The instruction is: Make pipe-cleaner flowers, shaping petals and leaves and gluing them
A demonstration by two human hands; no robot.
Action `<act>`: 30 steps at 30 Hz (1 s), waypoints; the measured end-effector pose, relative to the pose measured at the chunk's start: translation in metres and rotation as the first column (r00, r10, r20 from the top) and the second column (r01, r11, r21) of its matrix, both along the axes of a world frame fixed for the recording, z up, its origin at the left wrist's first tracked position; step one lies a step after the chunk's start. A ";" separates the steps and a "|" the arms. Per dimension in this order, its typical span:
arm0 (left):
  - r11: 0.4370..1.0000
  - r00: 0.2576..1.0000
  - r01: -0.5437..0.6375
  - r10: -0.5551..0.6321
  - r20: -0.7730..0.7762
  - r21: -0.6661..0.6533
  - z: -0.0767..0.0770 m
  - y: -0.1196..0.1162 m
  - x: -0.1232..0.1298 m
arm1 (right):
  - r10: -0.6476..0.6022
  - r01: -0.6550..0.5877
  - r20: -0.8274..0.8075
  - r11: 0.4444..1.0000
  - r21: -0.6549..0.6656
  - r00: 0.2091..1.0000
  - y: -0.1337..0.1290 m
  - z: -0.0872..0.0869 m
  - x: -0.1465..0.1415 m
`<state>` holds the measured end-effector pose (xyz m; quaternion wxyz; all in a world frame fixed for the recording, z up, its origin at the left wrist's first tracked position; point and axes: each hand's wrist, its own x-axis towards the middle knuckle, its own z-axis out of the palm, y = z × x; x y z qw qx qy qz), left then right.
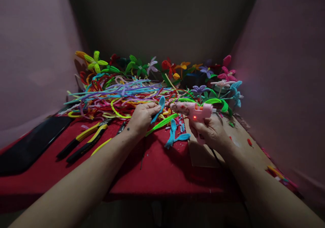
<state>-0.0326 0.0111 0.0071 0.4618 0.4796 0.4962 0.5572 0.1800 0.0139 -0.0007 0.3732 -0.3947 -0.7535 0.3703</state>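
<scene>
Near the middle of the table, my left hand [142, 118] pinches a blue pipe-cleaner petal [161, 102] between thumb and fingers. My right hand [209, 129] is wrapped around the grip of a pink glue gun [193, 111], whose small red light glows. The gun's nozzle points left, close to the blue petal; whether they touch I cannot tell. More blue pipe-cleaner petals [174, 136] lie on the red cloth below, between my hands. A bright green pipe-cleaner leaf [162, 124] lies next to my left hand.
Yellow-and-black pliers [86, 140] and a flat black object [35, 143] lie at the left. Loose pipe cleaners [119, 92] are heaped behind my hands, with finished flowers [152, 65] along the back. Cardboard [203, 157] lies under my right hand, where the gun's cord [217, 158] hangs.
</scene>
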 end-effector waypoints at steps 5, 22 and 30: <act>1.000 1.000 0.018 -0.018 -0.024 0.003 0.000 -0.001 -0.001 | 0.002 -0.002 -0.015 1.000 -0.025 1.000 -0.001 0.002 0.000; 1.000 1.000 0.000 0.000 0.028 -0.007 -0.002 0.003 -0.002 | 0.048 -0.056 0.090 0.994 0.093 0.995 -0.003 0.006 -0.002; 0.999 0.999 -0.038 0.037 -0.027 -0.014 0.001 0.000 -0.001 | 0.166 -0.170 0.058 0.983 0.067 0.984 -0.003 0.009 -0.002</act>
